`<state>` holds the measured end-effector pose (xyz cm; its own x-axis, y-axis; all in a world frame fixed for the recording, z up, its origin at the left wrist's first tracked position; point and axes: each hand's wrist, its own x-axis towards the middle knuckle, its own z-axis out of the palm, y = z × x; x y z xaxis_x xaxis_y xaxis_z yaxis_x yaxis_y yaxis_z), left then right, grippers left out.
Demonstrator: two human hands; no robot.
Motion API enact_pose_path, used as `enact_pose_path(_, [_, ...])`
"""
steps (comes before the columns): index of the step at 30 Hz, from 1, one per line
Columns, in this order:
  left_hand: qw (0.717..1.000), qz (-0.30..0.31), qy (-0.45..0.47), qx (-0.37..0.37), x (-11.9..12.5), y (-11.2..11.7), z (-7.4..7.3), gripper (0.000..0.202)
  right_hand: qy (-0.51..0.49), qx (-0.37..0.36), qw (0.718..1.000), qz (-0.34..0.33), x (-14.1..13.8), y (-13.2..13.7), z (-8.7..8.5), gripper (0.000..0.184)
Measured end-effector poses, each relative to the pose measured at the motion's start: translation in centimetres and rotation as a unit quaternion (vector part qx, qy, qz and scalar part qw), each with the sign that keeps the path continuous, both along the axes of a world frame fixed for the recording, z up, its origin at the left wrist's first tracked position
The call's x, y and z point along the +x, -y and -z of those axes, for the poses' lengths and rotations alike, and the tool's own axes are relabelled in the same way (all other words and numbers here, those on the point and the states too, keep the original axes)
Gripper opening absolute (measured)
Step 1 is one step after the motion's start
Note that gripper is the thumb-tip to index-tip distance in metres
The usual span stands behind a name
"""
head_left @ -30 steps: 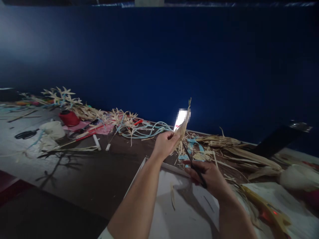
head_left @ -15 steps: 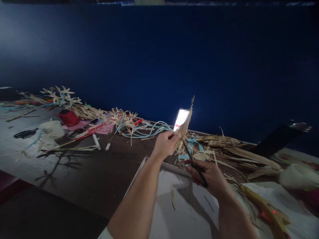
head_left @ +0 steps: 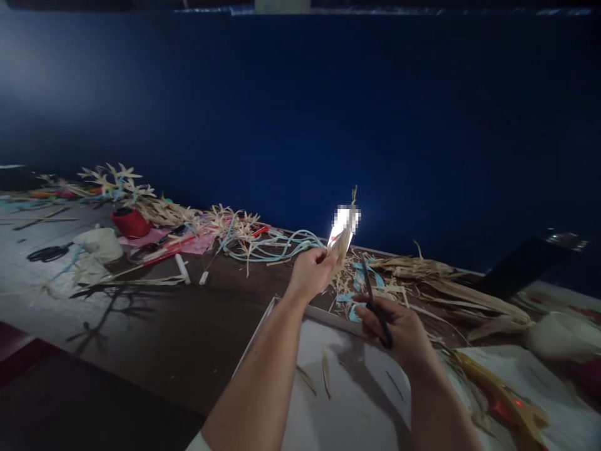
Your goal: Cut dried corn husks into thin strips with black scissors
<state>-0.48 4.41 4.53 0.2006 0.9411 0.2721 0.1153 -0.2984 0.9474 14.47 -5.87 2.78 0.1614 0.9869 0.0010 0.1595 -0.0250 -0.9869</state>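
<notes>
Pinched in the closed fingers of the left hand [head_left: 308, 273], a dried husk strip [head_left: 341, 243] stands upright, rising from the fingertips. Just right of it, the right hand [head_left: 399, 329] is wrapped around black scissors [head_left: 372, 295], whose blades point up beside the strip.

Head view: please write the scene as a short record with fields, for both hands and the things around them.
left hand: holds a dried husk piece upright
right hand: grips black scissors, blades pointing up beside the husk piece; contact unclear
under the hands: white board with small cuttings
table: husk scraps, blue strips, red container
</notes>
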Motion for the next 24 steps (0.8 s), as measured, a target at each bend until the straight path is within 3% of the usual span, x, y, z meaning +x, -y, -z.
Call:
enact_pose_path(5, [1.000,-0.008,-0.012,0.003,0.4,0.1,0.3,0.021,-0.049,0.067,0.990,0.111,-0.2,-0.4,-0.1,0.042])
enact_pose_path(8, [1.000,0.020,-0.017,-0.005,1.2,0.4,0.7,0.017,-0.061,0.093,0.979,0.169,-0.1,-0.8,0.3,0.045])
enact_pose_path(13, [0.990,0.127,-0.035,-0.055,2.5,1.2,1.2,0.020,-0.053,0.110,0.978,0.170,0.1,-1.6,1.4,0.060])
enact_pose_path(20, [0.976,0.154,-0.016,-0.151,3.2,1.5,1.5,0.018,-0.048,0.123,0.980,0.150,-0.2,-2.0,1.9,0.059])
enact_pose_path(24, [0.977,0.151,-0.020,-0.147,3.1,1.5,1.6,0.019,-0.035,0.117,0.980,0.159,0.0,-2.1,2.1,0.057])
